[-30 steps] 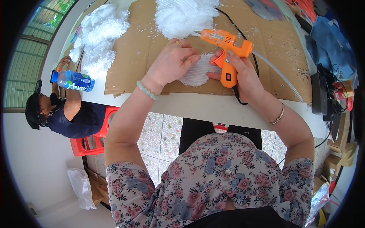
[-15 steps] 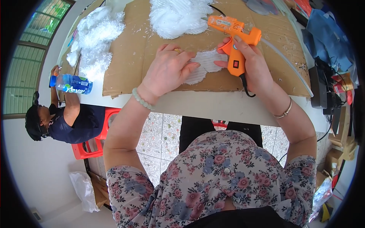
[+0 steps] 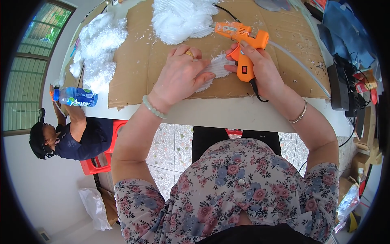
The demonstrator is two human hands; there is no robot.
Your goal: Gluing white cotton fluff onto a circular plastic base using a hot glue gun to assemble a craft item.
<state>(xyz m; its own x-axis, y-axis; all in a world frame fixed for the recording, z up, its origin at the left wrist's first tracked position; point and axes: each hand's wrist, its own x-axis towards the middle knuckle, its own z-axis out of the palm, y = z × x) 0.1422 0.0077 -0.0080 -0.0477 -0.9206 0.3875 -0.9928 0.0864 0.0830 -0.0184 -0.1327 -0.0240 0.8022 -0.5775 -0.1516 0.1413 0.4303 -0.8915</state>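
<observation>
The right hand (image 3: 265,71) wraps around the orange plastic glue gun (image 3: 245,62), so a dipping wrist could swing its nozzle (image 3: 212,27) against the left hand (image 3: 178,77), whose fingers curl, pinching or not I cannot tell, over ribbed white fabric (image 3: 220,68) on brown cardboard (image 3: 134,69).

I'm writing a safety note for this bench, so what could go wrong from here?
If hot, the orange glue gun could scorch the white fluffy pile, which appears near its nozzle. The left grip, at the ribbed white piece, might get burned should the right grip tip the nozzle down. The long translucent stick behind the gun could snag.
</observation>
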